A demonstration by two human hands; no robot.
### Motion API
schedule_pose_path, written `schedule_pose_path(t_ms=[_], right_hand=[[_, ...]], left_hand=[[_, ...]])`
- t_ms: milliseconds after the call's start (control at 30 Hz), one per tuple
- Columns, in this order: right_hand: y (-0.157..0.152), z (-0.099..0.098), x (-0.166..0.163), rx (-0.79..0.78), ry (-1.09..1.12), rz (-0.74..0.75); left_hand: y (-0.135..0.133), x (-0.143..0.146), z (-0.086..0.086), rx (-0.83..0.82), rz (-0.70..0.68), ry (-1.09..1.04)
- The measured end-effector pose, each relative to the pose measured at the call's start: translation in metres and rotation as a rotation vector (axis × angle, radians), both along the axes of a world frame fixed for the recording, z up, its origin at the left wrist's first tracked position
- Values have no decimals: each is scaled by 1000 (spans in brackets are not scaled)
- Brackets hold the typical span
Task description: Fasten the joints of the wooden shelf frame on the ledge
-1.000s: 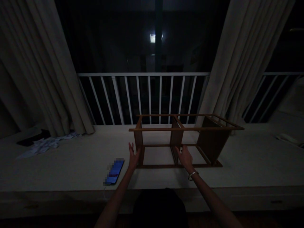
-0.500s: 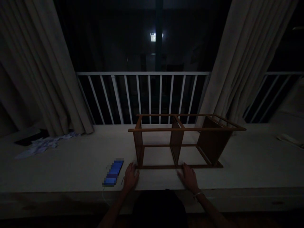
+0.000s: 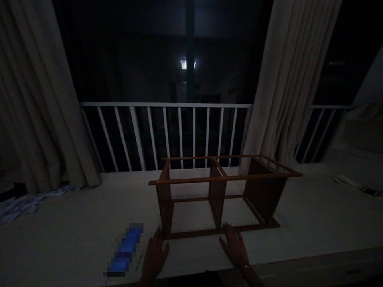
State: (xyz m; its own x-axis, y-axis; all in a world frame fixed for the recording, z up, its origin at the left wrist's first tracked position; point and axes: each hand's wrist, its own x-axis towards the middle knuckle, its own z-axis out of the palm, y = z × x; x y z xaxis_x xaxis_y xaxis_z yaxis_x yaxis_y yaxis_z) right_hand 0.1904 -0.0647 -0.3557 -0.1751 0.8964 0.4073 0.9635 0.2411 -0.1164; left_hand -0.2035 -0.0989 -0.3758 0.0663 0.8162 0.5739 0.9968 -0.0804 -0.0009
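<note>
A brown wooden shelf rack [image 3: 217, 194] lies on its side on the pale ledge, its frame and panels dark in the dim light. My left hand [image 3: 155, 253] rests on the ledge by the rack's near left corner, fingers stretched out and thumb apart. Flat by the rack's near lower rail, around its middle, lies my right hand [image 3: 235, 244], fingers spread, with a bracelet at the wrist. Neither hand grips anything; whether the fingertips touch the rail I cannot tell. Beside my left hand lies a thin, small metal tool [image 3: 139, 261], its kind unclear.
A blurred-out blue device [image 3: 125, 250] lies left of my left hand. Curtains [image 3: 278, 79] hang on both sides of a dark window behind a white railing [image 3: 179, 135]. Crumpled papers [image 3: 26, 205] lie at the far left, and the pale ledge [image 3: 80, 223] runs across.
The view has tilted up and turned slightly, so the scene sits lower and more to the left. My hands stay beside the rack, fingers now more stretched out.
</note>
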Motion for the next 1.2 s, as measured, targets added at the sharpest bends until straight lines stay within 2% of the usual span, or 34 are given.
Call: schedule_pose_path(t_ms=[433,767,1200], right_hand=[[8,-5,3,27,8,34],[7,0,1,-26,-7,13],[7,2,2,19,-2,47]], left_hand=[[6,-3,-2,-4,6,-11],[5,-1,-1,2,42,10],[10,-5,-8,37,15,28]])
